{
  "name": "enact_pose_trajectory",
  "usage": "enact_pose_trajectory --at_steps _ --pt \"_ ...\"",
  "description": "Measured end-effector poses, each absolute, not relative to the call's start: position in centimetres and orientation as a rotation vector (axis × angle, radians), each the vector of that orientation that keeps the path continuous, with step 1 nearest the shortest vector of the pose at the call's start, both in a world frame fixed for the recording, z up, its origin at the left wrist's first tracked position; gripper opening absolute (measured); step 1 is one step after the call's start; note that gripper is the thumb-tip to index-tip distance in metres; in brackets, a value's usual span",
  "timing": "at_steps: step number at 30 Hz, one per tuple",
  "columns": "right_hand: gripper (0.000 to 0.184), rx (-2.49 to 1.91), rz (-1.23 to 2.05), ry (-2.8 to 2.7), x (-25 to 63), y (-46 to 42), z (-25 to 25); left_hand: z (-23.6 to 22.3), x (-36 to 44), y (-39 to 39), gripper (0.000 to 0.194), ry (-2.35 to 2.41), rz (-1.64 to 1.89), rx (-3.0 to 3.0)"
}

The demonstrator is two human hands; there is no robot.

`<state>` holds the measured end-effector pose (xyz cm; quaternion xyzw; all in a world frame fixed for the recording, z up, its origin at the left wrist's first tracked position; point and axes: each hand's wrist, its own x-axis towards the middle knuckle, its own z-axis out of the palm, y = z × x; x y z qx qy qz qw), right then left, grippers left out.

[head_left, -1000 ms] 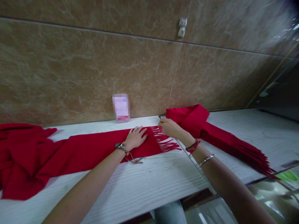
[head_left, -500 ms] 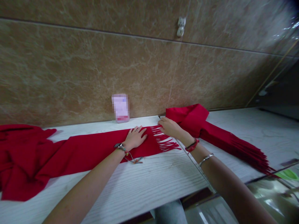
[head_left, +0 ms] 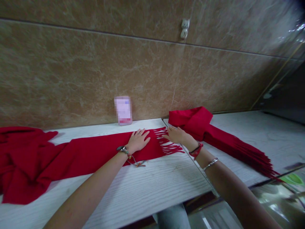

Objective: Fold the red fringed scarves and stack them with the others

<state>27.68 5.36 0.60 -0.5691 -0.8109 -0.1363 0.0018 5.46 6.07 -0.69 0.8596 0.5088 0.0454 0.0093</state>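
A red scarf lies flat along the white table, its far left part bunched in loose folds. My left hand rests palm down on it with fingers spread, just left of the fringed end. At the fringe, my right hand is stretched out with its fingers apart, over the upper strands. No strand shows pinched in it. Right of that hand lies a second red fabric piece, folded over itself, with a long fringe trailing toward the lower right.
A phone with a blurred screen leans against the brown marbled wall. A small white fixture is stuck higher on the wall. A seam divides the white tabletop. A green bowl-like object sits beyond the right front edge.
My right hand has opened from a pinch on the upper fringe strands and shifted slightly right and down. My left hand has stayed in place on the scarf.
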Motion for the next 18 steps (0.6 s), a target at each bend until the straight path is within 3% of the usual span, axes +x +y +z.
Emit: enact_pose_trajectory --at_steps 2,6,14,18 --pt "0.044 -1.681 -0.561 -2.477 26.7 5.4 0.7 -0.7 5.5 6.0 0.050 1.595 0.143 2.683" --pt "0.041 -1.401 -0.429 -2.654 25.4 5.7 -0.2 -0.6 5.6 6.0 0.051 1.601 0.152 2.681" --pt "0.026 -1.684 -0.367 -2.560 27.2 6.4 0.6 -0.7 5.5 6.1 0.051 1.585 0.162 2.685" --pt "0.029 -1.544 -0.345 -2.569 25.7 6.6 1.4 -0.9 5.5 6.2 0.050 1.584 0.181 2.672"
